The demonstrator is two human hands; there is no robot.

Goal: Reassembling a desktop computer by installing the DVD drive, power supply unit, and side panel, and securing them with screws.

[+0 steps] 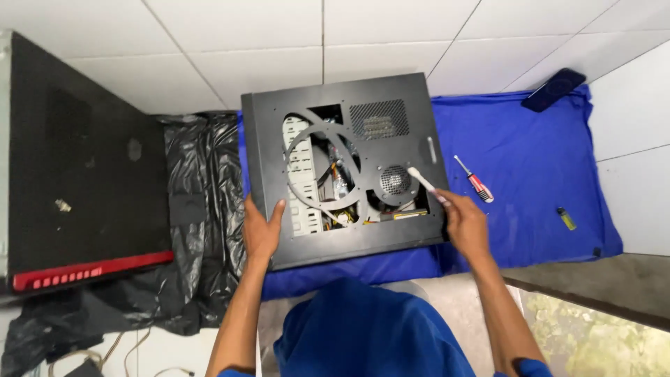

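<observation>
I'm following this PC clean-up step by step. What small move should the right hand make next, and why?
Probably sweep the white brush across the round fan grille: its tip already lies at the grille's edge, held by the right hand, while the left hand steadies the black computer case on the blue cloth.

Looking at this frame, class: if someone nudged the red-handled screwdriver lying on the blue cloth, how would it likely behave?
The screwdriver would probably roll little: it lies on the soft, wrinkled blue cloth, which should brake it. It looks slim and stiff, so likely light and easy to pinch up. It lies apart from the right hand and the black computer case, so a nudge probably disturbs nothing else.
</observation>
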